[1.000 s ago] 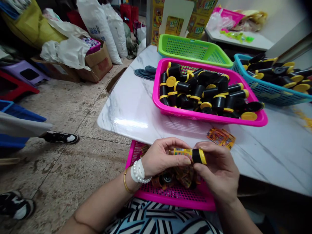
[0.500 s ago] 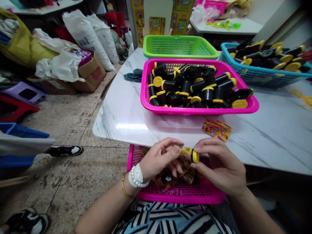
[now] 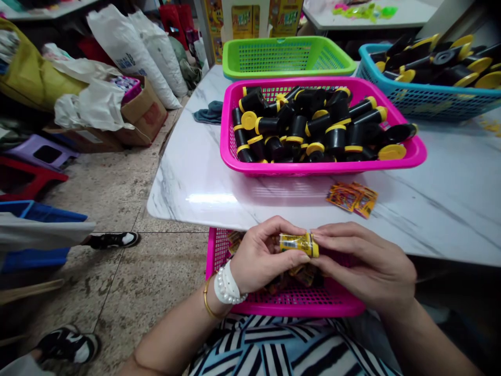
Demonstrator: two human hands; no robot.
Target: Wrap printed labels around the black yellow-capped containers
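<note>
Currently in your hands: a small yellow-labelled tube point(image 3: 293, 243), lying sideways above the near pink basket point(image 3: 299, 309), just off the edge of the surface point(image 3: 188, 175).
Left hand point(image 3: 261, 257): curled round the labelled body, thumb along the near side, fingers behind it.
Right hand point(image 3: 368, 263): pinching the yellow lid point(image 3: 315, 249) between thumb and fingertips.
Tube's feel: you can probably expect something light and fairly stiff, likely plastic; the shiny label may slide under dry fingers, and its edges could crease before the body gives.
Best hold: wrap the body at its middle with your left hand, and keep your right fingertips on the lid's rim, with only a mild squeeze.
Near pink basket: orange printed pieces lie inside, partly hidden by your hands.
Far pink basket point(image 3: 321, 168): it stands on the surface, heaped with black tubes point(image 3: 268, 125); orange cards point(image 3: 344, 197) lie just in front of it.
Blue basket point(image 3: 434, 99): more black tubes, on your right.
</note>
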